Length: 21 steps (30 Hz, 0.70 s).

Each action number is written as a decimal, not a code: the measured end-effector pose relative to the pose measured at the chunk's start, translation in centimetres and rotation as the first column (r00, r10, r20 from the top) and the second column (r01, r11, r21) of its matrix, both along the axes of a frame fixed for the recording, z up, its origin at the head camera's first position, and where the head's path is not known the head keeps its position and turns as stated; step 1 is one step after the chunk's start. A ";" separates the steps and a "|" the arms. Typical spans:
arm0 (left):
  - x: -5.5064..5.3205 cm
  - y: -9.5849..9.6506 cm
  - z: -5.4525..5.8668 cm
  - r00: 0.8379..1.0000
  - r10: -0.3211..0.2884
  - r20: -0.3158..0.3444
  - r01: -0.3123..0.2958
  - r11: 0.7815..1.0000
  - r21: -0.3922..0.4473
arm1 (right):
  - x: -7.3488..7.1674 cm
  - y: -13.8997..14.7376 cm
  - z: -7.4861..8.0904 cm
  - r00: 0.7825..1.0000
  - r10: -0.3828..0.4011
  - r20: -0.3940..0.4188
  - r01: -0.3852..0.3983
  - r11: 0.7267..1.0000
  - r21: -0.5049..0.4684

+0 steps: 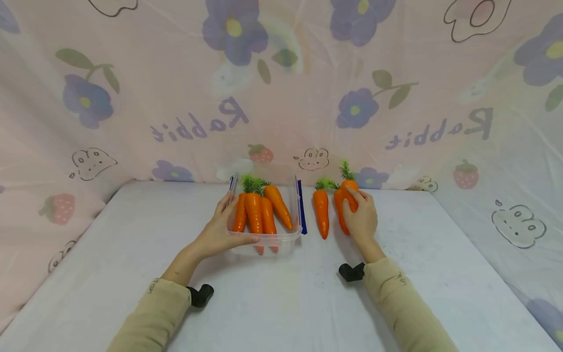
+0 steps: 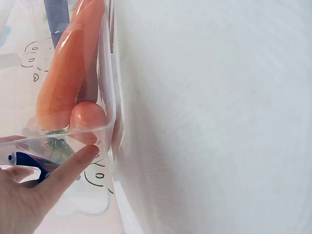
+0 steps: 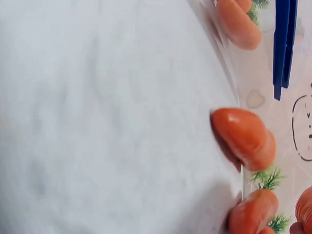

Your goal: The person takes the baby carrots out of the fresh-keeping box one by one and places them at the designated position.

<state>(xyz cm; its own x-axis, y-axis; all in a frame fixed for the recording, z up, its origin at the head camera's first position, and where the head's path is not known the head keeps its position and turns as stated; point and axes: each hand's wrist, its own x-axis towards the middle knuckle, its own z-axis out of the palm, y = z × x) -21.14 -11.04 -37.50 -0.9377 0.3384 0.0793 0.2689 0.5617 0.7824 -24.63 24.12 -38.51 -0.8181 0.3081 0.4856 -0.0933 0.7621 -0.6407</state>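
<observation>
A clear plastic container [image 1: 286,237] holds several orange carrots [image 1: 253,208] with green tops pointing away from me. My left hand [image 1: 218,230] grips its near left corner, thumb along the front rim and fingers at the left side. In the left wrist view, the thumb [image 2: 73,170] lies against the container wall, close to a blue clip [image 2: 34,161]. My right hand [image 1: 362,217] pinches a carrot [image 1: 350,186] by its upper part, over another carrot [image 1: 340,210] on the table. The held carrot [image 3: 305,209] shows only at the right wrist view's edge.
One more carrot [image 1: 322,212] lies between the container and my right hand. A blue side flap [image 1: 302,208] stands out along the container's right side. Behind the white table [image 1: 281,303] hangs a patterned cloth [image 1: 281,107].
</observation>
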 end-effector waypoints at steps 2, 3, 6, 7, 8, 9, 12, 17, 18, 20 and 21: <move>0.0 0.0 0.1 1.000 0.000 -0.003 0.000 1.000 -0.001 | -0.1 0.4 -0.1 1.000 -0.005 0.012 0.005 1.000 -0.004; 0.0 0.0 0.1 1.000 0.000 -0.003 0.000 1.000 0.001 | -0.1 0.6 -0.2 1.000 -0.008 0.016 0.008 1.000 -0.005; -0.1 0.0 0.0 1.000 -0.006 -0.004 0.006 1.000 0.000 | -0.2 1.2 -0.3 1.000 -0.015 0.023 0.016 1.000 -0.011; -0.1 -0.1 0.0 1.000 -0.008 -0.004 0.008 1.000 -0.001 | -0.3 1.4 -0.4 1.000 -0.016 0.021 0.016 1.000 -0.018; -0.1 -0.1 0.0 1.000 -0.010 -0.004 0.010 1.000 -0.001 | -0.3 1.6 -0.4 1.000 -0.016 0.018 0.016 1.000 -0.026; 0.0 -0.1 0.0 1.000 -0.009 -0.002 0.009 1.000 0.000 | -0.4 1.8 -0.4 1.000 -0.014 0.013 0.015 0.999 -0.036; 0.0 -0.1 0.0 1.000 -0.007 0.000 0.007 1.000 0.000 | -0.5 2.3 -0.4 1.000 -0.005 -0.005 0.004 0.998 -0.061; 0.1 -0.1 0.1 1.000 -0.004 0.001 0.004 1.000 0.003 | -0.6 3.3 -0.7 1.000 -0.001 -0.016 -0.001 0.996 -0.088; 0.1 -0.1 0.1 1.000 -0.004 0.001 0.004 1.000 0.004 | -0.6 3.6 -0.7 1.000 -0.001 -0.016 -0.001 0.995 -0.095; 0.1 0.0 0.1 1.000 -0.005 0.005 0.004 1.000 0.009 | -0.7 4.1 -0.9 1.000 -0.004 -0.010 0.003 0.995 -0.102; 0.1 0.0 0.1 1.000 -0.004 0.006 0.004 1.000 0.011 | -0.7 4.3 -1.0 1.000 -0.004 -0.005 0.003 0.994 -0.107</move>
